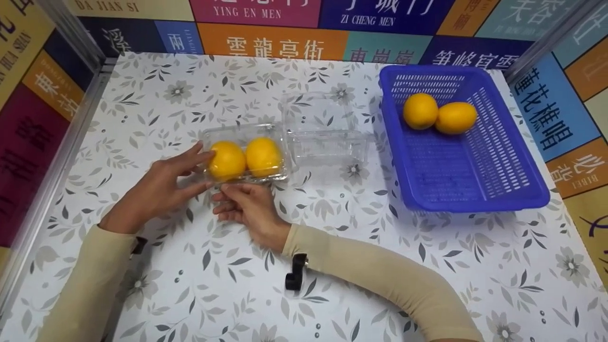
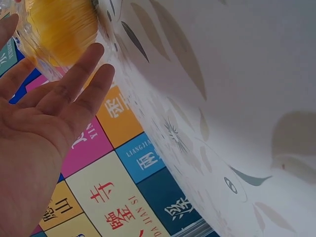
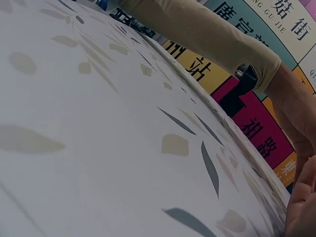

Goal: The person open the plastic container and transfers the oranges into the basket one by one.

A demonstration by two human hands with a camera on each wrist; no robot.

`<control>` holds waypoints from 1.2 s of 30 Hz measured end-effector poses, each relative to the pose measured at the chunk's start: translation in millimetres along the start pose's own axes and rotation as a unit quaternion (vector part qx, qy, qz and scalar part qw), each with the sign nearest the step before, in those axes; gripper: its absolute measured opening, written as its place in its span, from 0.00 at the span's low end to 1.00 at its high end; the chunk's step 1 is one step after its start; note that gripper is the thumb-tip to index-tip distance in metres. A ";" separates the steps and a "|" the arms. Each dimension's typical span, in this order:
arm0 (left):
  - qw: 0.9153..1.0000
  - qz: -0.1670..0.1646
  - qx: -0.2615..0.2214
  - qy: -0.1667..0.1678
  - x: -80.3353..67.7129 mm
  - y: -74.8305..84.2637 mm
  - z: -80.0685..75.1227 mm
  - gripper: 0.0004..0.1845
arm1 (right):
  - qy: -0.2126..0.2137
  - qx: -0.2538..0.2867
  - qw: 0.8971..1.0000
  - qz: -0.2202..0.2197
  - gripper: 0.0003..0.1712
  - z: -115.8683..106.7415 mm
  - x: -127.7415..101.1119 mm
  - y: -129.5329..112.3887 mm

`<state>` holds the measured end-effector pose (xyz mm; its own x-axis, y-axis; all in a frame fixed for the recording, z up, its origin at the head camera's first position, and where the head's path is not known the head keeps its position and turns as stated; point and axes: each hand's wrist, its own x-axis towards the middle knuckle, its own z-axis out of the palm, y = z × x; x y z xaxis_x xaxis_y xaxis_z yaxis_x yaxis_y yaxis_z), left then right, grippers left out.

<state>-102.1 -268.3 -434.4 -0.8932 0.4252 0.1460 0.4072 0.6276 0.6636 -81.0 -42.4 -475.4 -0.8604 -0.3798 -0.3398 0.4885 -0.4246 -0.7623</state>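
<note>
A clear plastic clamshell box (image 1: pixel 247 129) lies on the flowered table and holds two yellow-orange fruits (image 1: pixel 227 160) (image 1: pixel 262 156) side by side. My left hand (image 1: pixel 197 170) has straight fingers spread against the box's left end, index on top and thumb low. The left wrist view shows those fingers (image 2: pixel 74 89) touching the box beside one fruit (image 2: pixel 61 24). My right hand (image 1: pixel 225 197) rests on the table with relaxed fingers pointing left, their tips touching the box's front edge. Only the edge of that hand (image 3: pixel 302 207) shows in the right wrist view.
An empty clear clamshell (image 1: pixel 327 142) stands open just right of the filled box. A blue slotted basket (image 1: pixel 475 202) at the right holds two more yellow-orange fruits (image 1: pixel 420 110) (image 1: pixel 456 117). Walls with coloured signs (image 1: pixel 273 45) close in the table's back and sides.
</note>
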 end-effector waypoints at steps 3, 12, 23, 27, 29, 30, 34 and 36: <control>1.000 0.002 -0.002 0.001 -1.0 -0.3 -0.2 0.34 | 0.000 0.008 1.000 -0.003 0.15 2.5 1.0 2.8; 1.000 0.013 0.002 0.007 -2.7 -2.2 -0.6 0.34 | 0.025 0.023 0.999 -0.029 0.11 13.0 2.0 11.0; 0.998 0.033 0.054 0.002 -0.2 2.6 -3.9 0.33 | 0.036 0.024 0.997 -0.064 0.09 17.0 1.3 15.9; 0.992 0.058 0.110 0.006 -1.5 8.0 -5.4 0.31 | 0.034 0.020 0.997 -0.068 0.08 17.0 0.8 16.0; 0.988 0.071 0.137 0.007 -1.4 11.0 -6.0 0.30 | 0.038 0.020 0.997 -0.068 0.08 17.1 0.2 15.5; 0.985 0.079 0.151 0.008 -1.1 12.5 -6.1 0.29 | 0.040 0.021 0.997 -0.067 0.08 17.1 0.0 15.2; 0.973 0.113 0.200 0.015 1.4 16.9 -4.9 0.27 | 0.050 0.024 0.997 -0.060 0.08 17.0 -0.6 14.2; 0.967 0.126 0.220 0.018 2.4 19.1 -3.8 0.26 | 0.052 0.024 0.997 -0.057 0.08 17.1 -0.7 13.9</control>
<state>-97.1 -257.7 -418.5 -0.7578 0.5832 0.2926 0.6476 0.7272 0.2277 -71.1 -62.1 -476.3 -0.9197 -0.2407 -0.3102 0.3914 -0.5001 -0.7724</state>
